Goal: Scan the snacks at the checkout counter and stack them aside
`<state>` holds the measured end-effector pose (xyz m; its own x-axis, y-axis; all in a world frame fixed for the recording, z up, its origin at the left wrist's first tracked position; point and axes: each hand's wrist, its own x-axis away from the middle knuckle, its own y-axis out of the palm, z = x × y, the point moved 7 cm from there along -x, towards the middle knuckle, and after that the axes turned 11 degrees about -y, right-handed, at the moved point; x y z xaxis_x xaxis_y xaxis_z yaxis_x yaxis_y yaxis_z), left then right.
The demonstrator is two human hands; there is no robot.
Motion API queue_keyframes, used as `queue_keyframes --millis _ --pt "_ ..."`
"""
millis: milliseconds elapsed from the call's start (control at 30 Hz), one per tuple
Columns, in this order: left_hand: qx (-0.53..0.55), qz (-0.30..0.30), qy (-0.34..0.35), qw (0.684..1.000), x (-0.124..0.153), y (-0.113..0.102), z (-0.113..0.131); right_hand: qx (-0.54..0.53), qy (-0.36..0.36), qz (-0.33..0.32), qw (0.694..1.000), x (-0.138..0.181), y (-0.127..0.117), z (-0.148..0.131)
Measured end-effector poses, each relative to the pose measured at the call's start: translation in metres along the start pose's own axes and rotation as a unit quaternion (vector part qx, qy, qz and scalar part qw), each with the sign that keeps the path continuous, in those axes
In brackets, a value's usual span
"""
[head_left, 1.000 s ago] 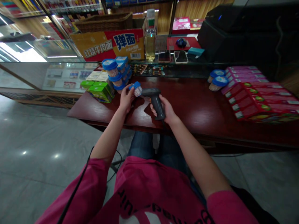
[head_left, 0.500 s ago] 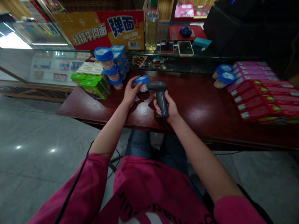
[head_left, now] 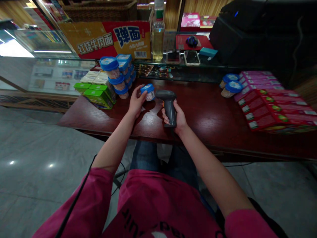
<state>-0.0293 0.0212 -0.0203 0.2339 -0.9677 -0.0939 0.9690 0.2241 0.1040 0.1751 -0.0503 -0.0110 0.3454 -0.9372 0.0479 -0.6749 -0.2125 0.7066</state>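
My left hand grips a small blue-lidded cup, tilted so its side faces right. My right hand is wrapped round the handle of a dark barcode scanner, whose head sits just right of the cup, nearly touching it. Both hover over the dark red wooden table. A stack of matching blue-lidded cups stands at the table's back left, a short way beyond my left hand.
Green boxes lie left of the cup stack. Two more blue-lidded cups and rows of red and pink boxes fill the table's right. Behind, a glass counter carries a noodle carton, a bottle, a phone and a black machine.
The cup and scanner stay close together in my hands; the cup has turned a little in my left hand. The camera view has shifted slightly.
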Motion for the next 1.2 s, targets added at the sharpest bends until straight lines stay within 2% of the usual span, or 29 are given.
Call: queue_keyframes --millis 67,133,233,300,400,567,700,800,867,933,1067,1200 --pt "-0.035 -0.004 0.024 0.999 0.006 0.003 0.01 -0.005 -0.014 0.015 1.0 -0.001 -0.005 -0.006" --pt "-0.081 -0.038 0.046 0.995 0.012 0.015 0.018 -0.007 -0.033 0.039 0.999 -0.001 -0.016 -0.017" --pt "-0.131 -0.106 0.043 0.985 0.019 0.044 0.021 -0.002 -0.07 0.087 0.994 0.003 -0.043 -0.043" --pt "-0.163 -0.146 0.035 0.975 0.02 0.071 0.017 0.008 -0.1 0.122 0.987 0.012 -0.067 -0.066" --pt "-0.226 -0.205 0.071 0.95 0.022 0.127 0.012 0.039 -0.148 0.172 0.973 0.034 -0.105 -0.102" --pt "-0.249 -0.266 0.199 0.91 0.027 0.239 0.009 0.08 -0.214 0.234 0.945 0.086 -0.156 -0.147" --pt "-0.216 -0.309 0.239 0.895 0.04 0.327 0.002 0.078 -0.255 0.272 0.925 0.119 -0.173 -0.161" --pt "-0.197 -0.316 0.248 0.894 0.048 0.375 -0.002 0.063 -0.276 0.278 0.918 0.128 -0.174 -0.163" --pt "-0.196 -0.315 0.255 0.893 0.051 0.396 -0.002 0.052 -0.286 0.277 0.916 0.127 -0.173 -0.164" --pt "-0.208 -0.305 0.263 0.891 0.051 0.407 -0.001 0.041 -0.29 0.272 0.917 0.124 -0.173 -0.165" --pt "-0.24 -0.288 0.27 0.887 0.045 0.413 -0.001 0.023 -0.293 0.255 0.921 0.119 -0.176 -0.168" --pt "-0.252 -0.298 0.277 0.878 0.043 0.416 -0.003 0.018 -0.289 0.247 0.925 0.117 -0.178 -0.169"
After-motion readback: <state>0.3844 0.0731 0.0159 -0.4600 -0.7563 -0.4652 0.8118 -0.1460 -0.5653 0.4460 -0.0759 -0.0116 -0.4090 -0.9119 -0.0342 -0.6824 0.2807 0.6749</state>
